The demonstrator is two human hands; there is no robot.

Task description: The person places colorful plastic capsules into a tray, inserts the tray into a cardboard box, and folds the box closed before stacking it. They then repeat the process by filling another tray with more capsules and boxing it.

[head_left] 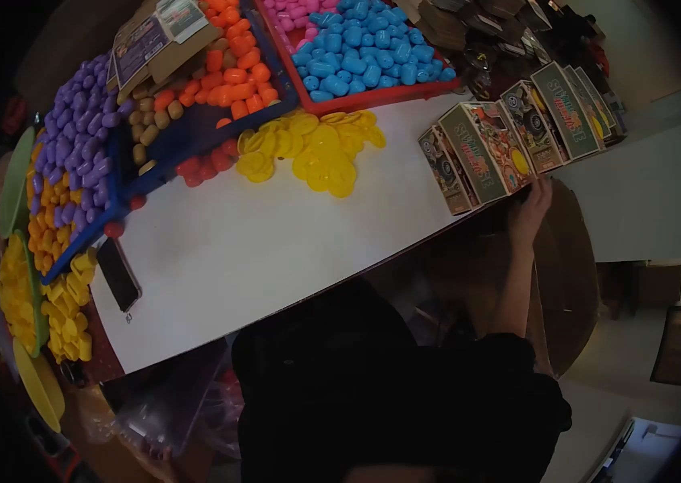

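Note:
My right hand (530, 211) is at the lower edge of a row of printed boxes, its fingers closed on the corner of one printed box (503, 146). The far side of that grip is hidden. Low at the left, my left hand (157, 464) is dim and partly cut off, beside a clear plastic bag (159, 414); its grip is unclear. Yellow discs (328, 157) lie in a loose pile on the white tabletop (276, 241), left of the boxes.
A red tray (372, 101) holds blue and pink pieces. Blue trays (187, 153) hold orange, brown and purple pieces. Red balls (207, 167) and a phone (119, 275) lie on the table. Yellow pieces (68, 322) are at the left; a cardboard box (567, 282) stands right.

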